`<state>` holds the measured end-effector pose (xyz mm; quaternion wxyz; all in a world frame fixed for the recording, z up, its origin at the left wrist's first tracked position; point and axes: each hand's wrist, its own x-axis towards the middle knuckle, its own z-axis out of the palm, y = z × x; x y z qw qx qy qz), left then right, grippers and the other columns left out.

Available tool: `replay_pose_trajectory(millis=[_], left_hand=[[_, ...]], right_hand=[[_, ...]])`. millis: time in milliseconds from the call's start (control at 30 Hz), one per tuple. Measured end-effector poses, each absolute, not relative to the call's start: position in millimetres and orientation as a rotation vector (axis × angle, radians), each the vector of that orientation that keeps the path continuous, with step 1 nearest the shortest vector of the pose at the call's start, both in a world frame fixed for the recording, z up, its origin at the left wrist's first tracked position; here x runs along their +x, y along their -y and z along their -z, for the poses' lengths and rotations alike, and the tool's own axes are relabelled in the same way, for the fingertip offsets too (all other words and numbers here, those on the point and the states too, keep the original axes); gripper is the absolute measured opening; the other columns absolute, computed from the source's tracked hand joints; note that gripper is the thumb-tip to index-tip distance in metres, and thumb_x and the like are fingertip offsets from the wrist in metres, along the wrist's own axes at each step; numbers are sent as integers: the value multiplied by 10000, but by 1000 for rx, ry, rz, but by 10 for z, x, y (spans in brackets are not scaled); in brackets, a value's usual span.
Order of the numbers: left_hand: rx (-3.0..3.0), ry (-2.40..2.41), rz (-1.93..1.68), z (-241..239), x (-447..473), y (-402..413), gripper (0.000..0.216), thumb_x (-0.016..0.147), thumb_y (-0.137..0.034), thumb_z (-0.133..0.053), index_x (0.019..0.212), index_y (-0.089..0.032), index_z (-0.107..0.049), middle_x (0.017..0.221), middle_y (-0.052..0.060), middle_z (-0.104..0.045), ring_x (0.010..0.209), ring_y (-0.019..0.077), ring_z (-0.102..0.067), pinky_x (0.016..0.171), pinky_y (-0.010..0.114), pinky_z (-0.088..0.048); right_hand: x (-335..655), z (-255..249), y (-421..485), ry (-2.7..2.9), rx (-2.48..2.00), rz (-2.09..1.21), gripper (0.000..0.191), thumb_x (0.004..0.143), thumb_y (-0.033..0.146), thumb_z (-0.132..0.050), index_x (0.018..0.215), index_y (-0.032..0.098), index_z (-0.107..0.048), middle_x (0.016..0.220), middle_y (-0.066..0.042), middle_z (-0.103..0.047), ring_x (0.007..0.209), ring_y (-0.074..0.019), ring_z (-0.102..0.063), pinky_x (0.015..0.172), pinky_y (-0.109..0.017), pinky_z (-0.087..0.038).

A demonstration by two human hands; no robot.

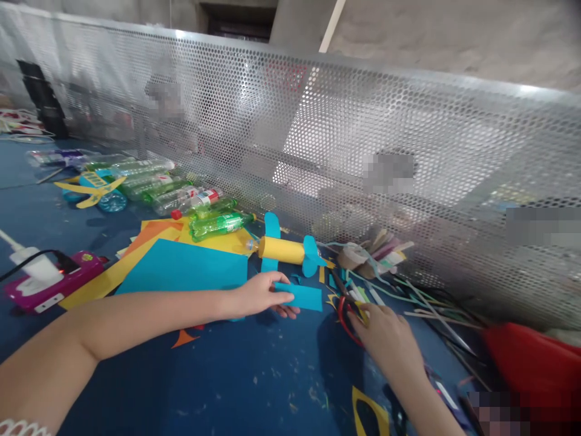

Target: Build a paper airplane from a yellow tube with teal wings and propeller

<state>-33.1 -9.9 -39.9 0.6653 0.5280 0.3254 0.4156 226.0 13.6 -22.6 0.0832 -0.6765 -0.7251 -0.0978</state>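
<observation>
My left hand (267, 295) pinches a small blue paper rectangle (306, 297) between thumb and fingers, above the blue table. To the right, my right hand (385, 336) is closed on a pair of red-handled scissors (344, 318), whose blades point away from me toward the paper scraps. Past the left hand lies a toy plane (284, 249), a bottle wrapped in yellow paper with blue paper wings and tail. Beside my left forearm is a large blue paper sheet (181, 266), on top of yellow and orange sheets (157, 231).
Several plastic bottles (220, 226) lie along the perforated metal screen (290, 121). At the left are a yellow-and-blue craft (93, 189) and a magenta power strip (57, 281) with plugs. Cut yellow paper (370, 412) is near the front; a red cloth (531, 357) is at right.
</observation>
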Motion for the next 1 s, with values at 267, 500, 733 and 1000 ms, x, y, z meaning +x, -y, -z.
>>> replay_pose_trajectory(millis=[267,500,733,1000], left_hand=[[1223,-727,-941,481,-315,104,326,787,-466,-621,853,-181,-476,724,43,-684,709,189,-685,693,340,-530],[1402,-811,-995,478,-362,70,360,836,-499,-522,815,-150,-609,760,74,-683,721,199,-662,709,342,-511],[1498,-968,-1051,320,-431,10,222,844,-346,-521,801,-151,-618,751,59,-684,688,179,-661,708,333,-520],[2050,-1356,-1295,221,-793,-446,261,794,-315,-561,997,-152,-546,986,113,-637,925,231,-605,845,385,-470]], right_hand=[[1765,122,76,1931,-1332,-917,396,736,505,-593,956,176,-601,870,-92,-703,773,-230,-656,718,-341,-521],[1759,226,49,1629,-1351,-1070,488,597,571,-704,849,166,-599,685,-38,-669,608,-194,-637,645,-339,-526],[1803,275,-3,1475,-1331,-1069,470,582,524,-738,845,153,-620,693,-30,-667,615,-178,-636,677,-335,-532],[1878,307,-33,1602,-1443,-1136,388,631,399,-654,931,171,-562,626,0,-664,583,-173,-650,583,-302,-521]])
